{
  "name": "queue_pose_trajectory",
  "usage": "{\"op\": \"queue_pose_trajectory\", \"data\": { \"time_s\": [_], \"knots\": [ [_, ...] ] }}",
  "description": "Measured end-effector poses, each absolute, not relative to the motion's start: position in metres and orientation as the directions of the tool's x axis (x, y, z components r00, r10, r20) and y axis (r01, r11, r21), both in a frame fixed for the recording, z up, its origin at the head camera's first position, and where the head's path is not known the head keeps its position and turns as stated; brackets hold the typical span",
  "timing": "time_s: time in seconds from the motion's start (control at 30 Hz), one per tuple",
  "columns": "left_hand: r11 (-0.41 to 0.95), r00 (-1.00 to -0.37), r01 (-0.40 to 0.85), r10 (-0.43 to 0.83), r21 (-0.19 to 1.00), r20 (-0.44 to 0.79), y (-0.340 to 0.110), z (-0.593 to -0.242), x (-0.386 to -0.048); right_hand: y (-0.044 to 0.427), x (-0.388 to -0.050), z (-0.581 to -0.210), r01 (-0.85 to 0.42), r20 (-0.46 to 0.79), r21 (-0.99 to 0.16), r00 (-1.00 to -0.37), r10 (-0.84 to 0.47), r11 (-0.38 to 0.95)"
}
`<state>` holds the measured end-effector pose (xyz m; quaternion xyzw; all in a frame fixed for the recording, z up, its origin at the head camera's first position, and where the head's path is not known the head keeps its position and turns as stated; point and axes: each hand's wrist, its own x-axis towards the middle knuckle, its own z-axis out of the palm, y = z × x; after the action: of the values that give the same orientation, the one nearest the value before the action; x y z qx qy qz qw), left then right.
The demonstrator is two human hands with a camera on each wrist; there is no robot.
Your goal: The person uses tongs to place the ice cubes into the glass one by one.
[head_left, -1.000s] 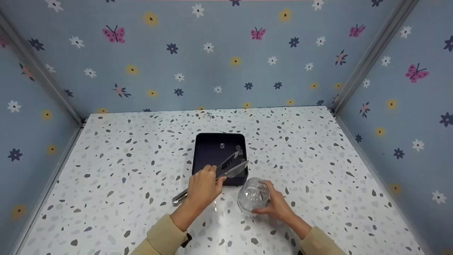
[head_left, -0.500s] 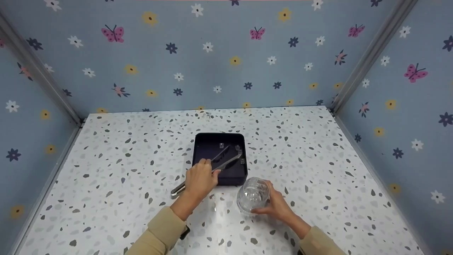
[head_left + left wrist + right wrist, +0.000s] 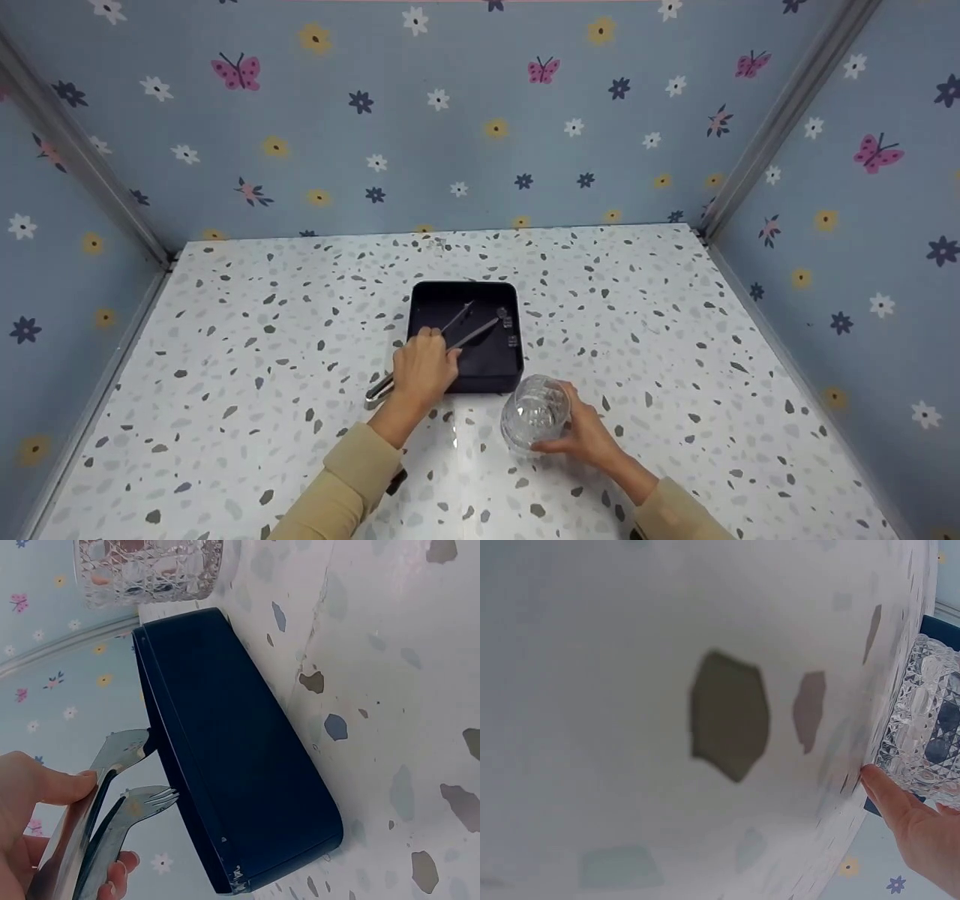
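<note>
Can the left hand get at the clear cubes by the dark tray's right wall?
Probably yes: the left hand holds tongs that reach over the open-topped tray, and nothing visible covers those cubes.

A flat white table, speckled with grey and darker stone-like chips, reaches back to a light-blue rear panel printed with pink butterflies and white, yellow and navy flowers. A similarly patterned light-blue left panel and right panel flank it, straight grey left post and right post at the corners.
</note>
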<state>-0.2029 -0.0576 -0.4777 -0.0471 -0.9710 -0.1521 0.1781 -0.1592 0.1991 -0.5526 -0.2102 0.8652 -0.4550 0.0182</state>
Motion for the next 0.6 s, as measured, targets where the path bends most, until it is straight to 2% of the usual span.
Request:
{"op": "queue_pose_trajectory", "data": {
  "time_s": [0.6],
  "knots": [
    [0.964,-0.928,0.091,-0.009,0.251,0.372,-0.052,-0.491,-0.230,0.200,-0.158,-0.552,-0.351,0.165,-0.794,-0.910,-0.379,0.496]
  ]
}}
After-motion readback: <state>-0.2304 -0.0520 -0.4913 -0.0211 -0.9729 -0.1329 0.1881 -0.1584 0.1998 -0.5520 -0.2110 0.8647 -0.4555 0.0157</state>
